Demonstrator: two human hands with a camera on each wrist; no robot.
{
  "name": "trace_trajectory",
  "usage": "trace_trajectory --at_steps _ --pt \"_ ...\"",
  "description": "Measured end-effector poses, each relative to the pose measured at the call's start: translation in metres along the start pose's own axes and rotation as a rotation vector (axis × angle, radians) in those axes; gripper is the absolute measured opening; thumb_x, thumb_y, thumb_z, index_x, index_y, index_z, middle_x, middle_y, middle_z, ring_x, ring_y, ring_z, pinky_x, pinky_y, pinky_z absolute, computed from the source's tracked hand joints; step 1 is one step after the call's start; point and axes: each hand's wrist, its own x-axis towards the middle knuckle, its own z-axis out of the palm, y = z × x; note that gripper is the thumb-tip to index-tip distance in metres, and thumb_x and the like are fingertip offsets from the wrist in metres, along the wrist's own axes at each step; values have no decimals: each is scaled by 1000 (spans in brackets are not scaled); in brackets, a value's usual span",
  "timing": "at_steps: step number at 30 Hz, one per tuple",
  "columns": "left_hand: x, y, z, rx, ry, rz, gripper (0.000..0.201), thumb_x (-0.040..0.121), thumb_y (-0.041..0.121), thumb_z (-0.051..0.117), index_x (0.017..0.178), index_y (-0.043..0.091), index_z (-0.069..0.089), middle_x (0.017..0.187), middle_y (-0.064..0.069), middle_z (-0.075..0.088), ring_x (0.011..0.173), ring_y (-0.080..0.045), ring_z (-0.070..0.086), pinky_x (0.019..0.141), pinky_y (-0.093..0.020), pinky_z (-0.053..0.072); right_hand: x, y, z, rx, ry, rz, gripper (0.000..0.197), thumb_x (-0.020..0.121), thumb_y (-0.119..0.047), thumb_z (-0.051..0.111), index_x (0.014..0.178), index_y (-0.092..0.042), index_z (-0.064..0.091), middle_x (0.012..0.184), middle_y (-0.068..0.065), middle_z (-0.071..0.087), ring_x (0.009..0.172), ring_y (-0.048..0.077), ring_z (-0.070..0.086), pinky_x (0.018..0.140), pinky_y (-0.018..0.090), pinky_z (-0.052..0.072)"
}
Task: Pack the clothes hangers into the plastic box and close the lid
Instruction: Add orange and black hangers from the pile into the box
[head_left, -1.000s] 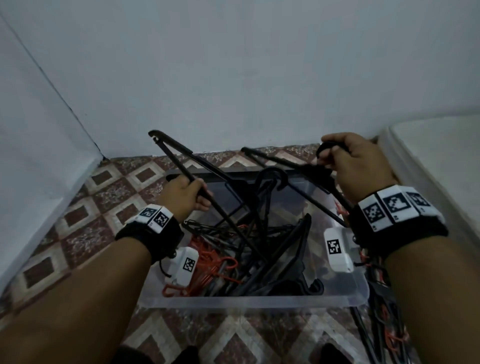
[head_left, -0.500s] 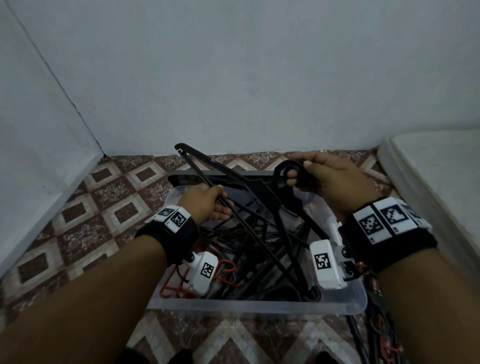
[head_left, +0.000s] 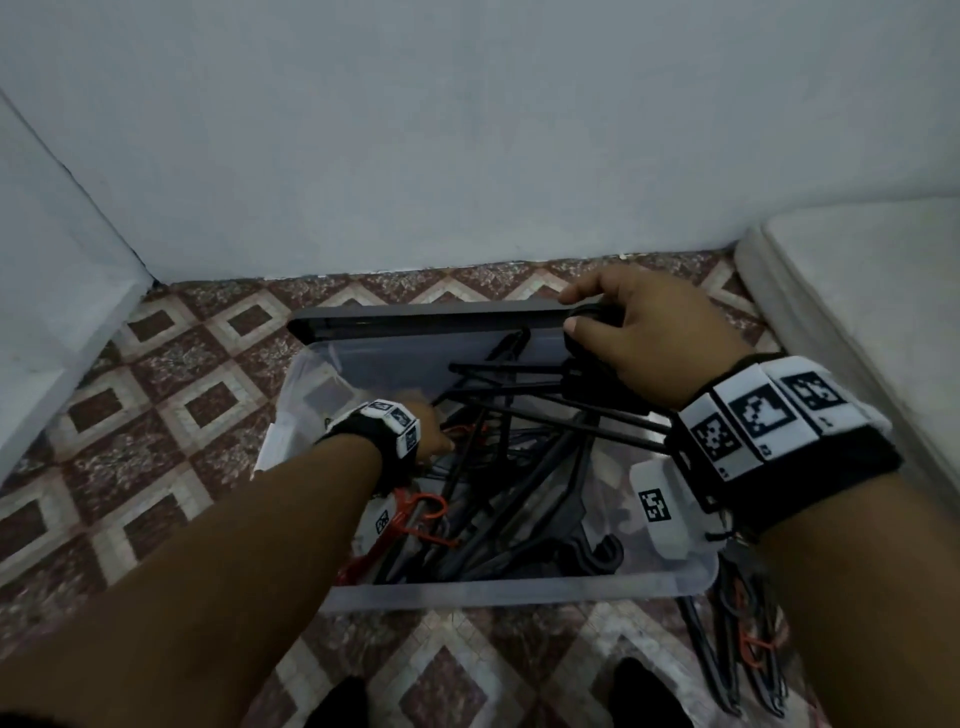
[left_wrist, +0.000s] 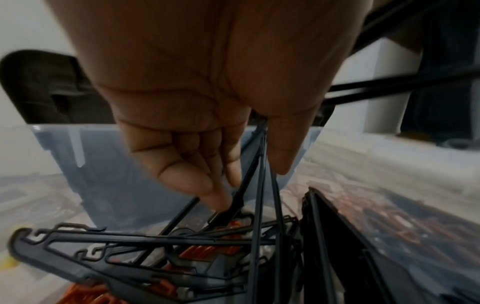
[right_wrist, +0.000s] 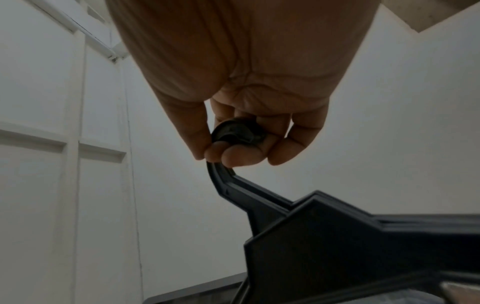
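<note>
The left hand (head_left: 428, 434) is reaching down inside the clear plastic box (head_left: 519, 592), pinching the thin bars of black hangers (left_wrist: 255, 174) over the tangled pile, while the right hand (head_left: 639, 338) is gripping their hooks (right_wrist: 237, 131) above the box's far edge.

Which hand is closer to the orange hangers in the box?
Left. The left hand is down in the plastic box just above the orange hangers; the right hand is up at the far rim, gripping black hanger hooks.
</note>
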Motion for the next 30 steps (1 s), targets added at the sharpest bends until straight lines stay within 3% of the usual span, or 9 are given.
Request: trace_trajectory --at_steps 3,6,10,13,16,18,22,25,30 --pt "34 17 15 36 74 -1 61 84 58 58 126 14 61 130 -12 60 111 -31 59 95 -37 48 5 7 -3 -59 27 12 13 88 -32 65 101 -33 65 89 -12 65 75 3 59 60 15 41" --pt "61 36 36 -94 62 -27 63 87 54 57 131 9 54 129 -15 59 112 -33 59 96 -38 48 9 15 -3 -82 55 36 10 87 -32 66 97 -31 66 85 -14 64 74 3 58 59 15 40" --pt "68 49 58 22 90 41 42 102 37 43 127 5 54 129 -17 56 114 -34 56 91 -35 45 12 22 -3 -12 69 34 9 90 -26 64 93 -29 72 76 -25 61 74 -5 58 63 11 41" --pt "56 49 54 -94 171 0 33 103 16 38 127 1 56 133 -19 53 119 -33 52 98 -35 42 13 23 -7 39 172 52 12 87 -25 62 88 -29 73 70 -22 62 67 -1 60 59 13 42" --pt "33 36 25 -230 277 -82 31 99 22 45 115 2 62 120 -20 61 108 -35 59 88 -37 47 14 20 -15 165 376 81 16 79 -26 58 82 -26 74 67 -15 66 63 2 62 57 19 46" --pt "18 15 4 -395 355 -124 30 98 30 48 97 3 61 104 -19 66 87 -33 60 73 -35 48 13 16 -20 273 486 61 16 79 -23 57 80 -24 74 60 -16 64 54 -4 57 49 9 40" --pt "-19 -27 -30 -855 388 -92 35 100 24 44 85 0 65 82 -14 74 72 -31 71 70 -42 61 9 13 -29 507 579 91 17 81 -24 57 77 -29 73 55 -18 62 47 -3 50 48 10 37" --pt "-50 -40 -54 -1213 424 -19 28 101 17 43 87 -2 60 88 -21 73 66 -28 71 64 -38 61 8 14 -29 616 506 102 18 82 -31 56 79 -33 74 60 -11 57 56 10 47 56 28 39" --pt "-98 -29 -72 -1530 357 185 20 97 12 46 92 -3 59 86 -22 73 66 -29 71 60 -34 60 8 6 -7 560 251 0 21 86 -36 52 87 -36 73 61 -7 62 57 11 56 61 29 46"
